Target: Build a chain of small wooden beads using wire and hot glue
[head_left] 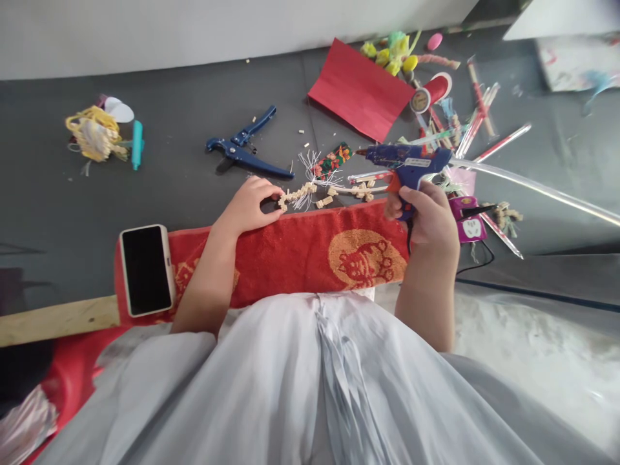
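1. Nearest to my remote view, a pale grey cloth garment (290, 374) is filling the lower part of the scene.
2. Past it, a red towel with gold figures (285, 258) is lying along the table edge, a black-screened phone in a pale case (146, 270) resting on its left end.
3. I am seeing the left hand (252, 205) curling at the towel's far edge, thumb and fingertips nearly meeting, apparently pinching the left end of a knobbly beige strip of small pieces (298, 194).
4. That strip is lying on the table, its long axis running rightward and slightly away from the pinch, towards a spray of thin white fibres (304, 201).
5. The right hand (431, 216) is wrapping firmly around the handle of a blue plastic glue gun with an orange trigger (416, 169); I cannot tell whether the trigger is being pressed. The nozzle is pointing left, standing right of the strip and farther out, apart from it. The left hand is nearer the strip.
6. Farther off, a blue-handled cutter (237, 152) and a red paper sheet (361, 90) are lying.
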### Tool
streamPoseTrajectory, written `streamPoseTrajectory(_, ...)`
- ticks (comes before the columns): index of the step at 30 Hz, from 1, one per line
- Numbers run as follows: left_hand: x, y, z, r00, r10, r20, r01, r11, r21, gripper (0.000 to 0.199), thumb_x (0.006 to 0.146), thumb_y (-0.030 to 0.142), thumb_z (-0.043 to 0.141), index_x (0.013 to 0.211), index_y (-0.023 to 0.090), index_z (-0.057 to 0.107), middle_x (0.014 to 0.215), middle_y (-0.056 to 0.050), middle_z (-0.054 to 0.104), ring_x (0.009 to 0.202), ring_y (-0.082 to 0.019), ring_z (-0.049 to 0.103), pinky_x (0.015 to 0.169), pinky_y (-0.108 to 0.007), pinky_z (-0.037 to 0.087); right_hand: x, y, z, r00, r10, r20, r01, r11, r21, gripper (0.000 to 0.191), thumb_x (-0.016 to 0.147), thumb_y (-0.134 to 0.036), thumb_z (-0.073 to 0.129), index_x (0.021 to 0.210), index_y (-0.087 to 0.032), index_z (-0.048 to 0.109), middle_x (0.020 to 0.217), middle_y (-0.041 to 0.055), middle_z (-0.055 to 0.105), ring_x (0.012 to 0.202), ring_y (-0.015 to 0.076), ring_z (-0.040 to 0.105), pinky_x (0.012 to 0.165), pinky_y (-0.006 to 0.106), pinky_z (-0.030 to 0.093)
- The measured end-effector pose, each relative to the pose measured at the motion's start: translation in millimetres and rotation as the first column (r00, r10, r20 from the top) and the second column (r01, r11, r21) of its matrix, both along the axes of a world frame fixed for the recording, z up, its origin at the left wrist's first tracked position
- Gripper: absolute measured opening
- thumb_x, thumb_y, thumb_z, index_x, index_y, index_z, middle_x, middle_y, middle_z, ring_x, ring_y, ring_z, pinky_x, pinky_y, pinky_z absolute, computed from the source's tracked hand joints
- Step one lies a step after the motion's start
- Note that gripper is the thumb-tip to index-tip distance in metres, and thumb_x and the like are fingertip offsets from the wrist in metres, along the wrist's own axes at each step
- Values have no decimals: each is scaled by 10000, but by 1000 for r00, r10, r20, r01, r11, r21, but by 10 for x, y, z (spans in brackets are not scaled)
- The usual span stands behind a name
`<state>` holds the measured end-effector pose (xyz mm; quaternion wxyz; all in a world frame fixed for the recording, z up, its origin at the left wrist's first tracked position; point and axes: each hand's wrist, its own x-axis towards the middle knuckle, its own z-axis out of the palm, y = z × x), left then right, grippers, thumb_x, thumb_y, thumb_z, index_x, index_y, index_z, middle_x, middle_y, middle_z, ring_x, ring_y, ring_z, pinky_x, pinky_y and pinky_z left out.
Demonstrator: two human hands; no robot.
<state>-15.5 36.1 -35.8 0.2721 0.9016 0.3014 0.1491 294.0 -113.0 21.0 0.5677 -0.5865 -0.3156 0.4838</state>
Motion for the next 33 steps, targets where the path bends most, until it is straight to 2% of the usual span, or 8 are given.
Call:
streamPoseTrajectory(4, 1, -1, -2, 1000, 3, -8, -3, 1000, -9, 291, 834, 383, 607, 1027, 191, 710, 1002, -75, 733, 979, -243, 616, 976, -431, 470, 83, 30, -95, 985, -158, 72, 156, 987, 28, 258, 684, -325, 822, 788, -230, 605, 601, -37, 566, 542, 108, 506, 545, 275, 443)
streamPoseTrajectory(9, 4, -5, 6, 1000, 5, -4, -5, 1000, -11, 286, 832, 385, 609, 1016, 192, 713, 997, -75, 735, 975, -243, 618, 976, -430, 473, 129, 78, -226, 975, -187, 119, 186, 982, 20, 254, 719, -349, 827, 874, -258, 647, 755, -18, 635, 707, 151, 590, 689, 346, 572)
streamPoseTrajectory(12, 5, -12, 16, 1000, 18, -3, -18, 1000, -20, 272, 830, 388, 627, 1013, 204, 710, 994, -67, 733, 982, -241, 618, 982, -430, 473, 158, 127, -307, 973, -177, 147, 179, 984, -1, 271, 729, -366, 833, 878, -271, 627, 804, -16, 661, 784, 169, 621, 703, 350, 573)
streamPoseTrajectory(17, 4, -21, 32, 1000, 16, -8, -17, 999, -33, 294, 843, 396, 626, 1030, 188, 716, 1006, -81, 732, 996, -243, 615, 983, -429, 478, 212, 236, -396, 963, -179, 201, 184, 983, -7, 235, 767, -327, 804, 874, -259, 607, 808, -23, 678, 753, 141, 605, 791, 331, 533)
streamPoseTrajectory(24, 0, -17, 16, 1000, 12, 4, -11, 1000, -28, 319, 846, 412, 621, 1033, 171, 718, 999, -88, 731, 1005, -248, 622, 992, -441, 484, 210, 502, -343, 958, -257, 124, 244, 964, 109, 221, 739, -313, 759, 868, -267, 585, 812, -25, 646, 735, 126, 584, 726, 304, 503)
streamPoseTrajectory(27, -1, -23, 35, 1000, 16, 2, -16, 999, -40, 297, 847, 382, 621, 1033, 172, 717, 1011, -87, 736, 1024, -247, 626, 985, -429, 494, 287, 594, -232, 978, -171, 123, 166, 985, 46, 301, 715, -337, 794, 889, -278, 556, 755, -35, 635, 712, 136, 576, 658, 305, 510)
streamPoseTrajectory(30, -3, -27, 48, 1000, 20, -11, -20, 999, -46, 270, 846, 367, 626, 1029, 190, 715, 1019, -79, 740, 1035, -246, 630, 987, -429, 497, 366, 585, -131, 984, -35, 176, 41, 999, -28, 305, 715, -345, 793, 920, -255, 586, 681, -37, 620, 624, 130, 562, 546, 285, 441)
streamPoseTrajectory(33, -7, -27, 46, 1000, 23, -15, -23, 999, -41, 281, 844, 371, 633, 1037, 185, 719, 1042, -89, 743, 1036, -250, 632, 996, -441, 496, 384, 539, -142, 983, 0, 181, 20, 994, -109, 264, 697, -334, 777, 863, -243, 592, 634, -46, 598, 558, 111, 530, 514, 278, 402)
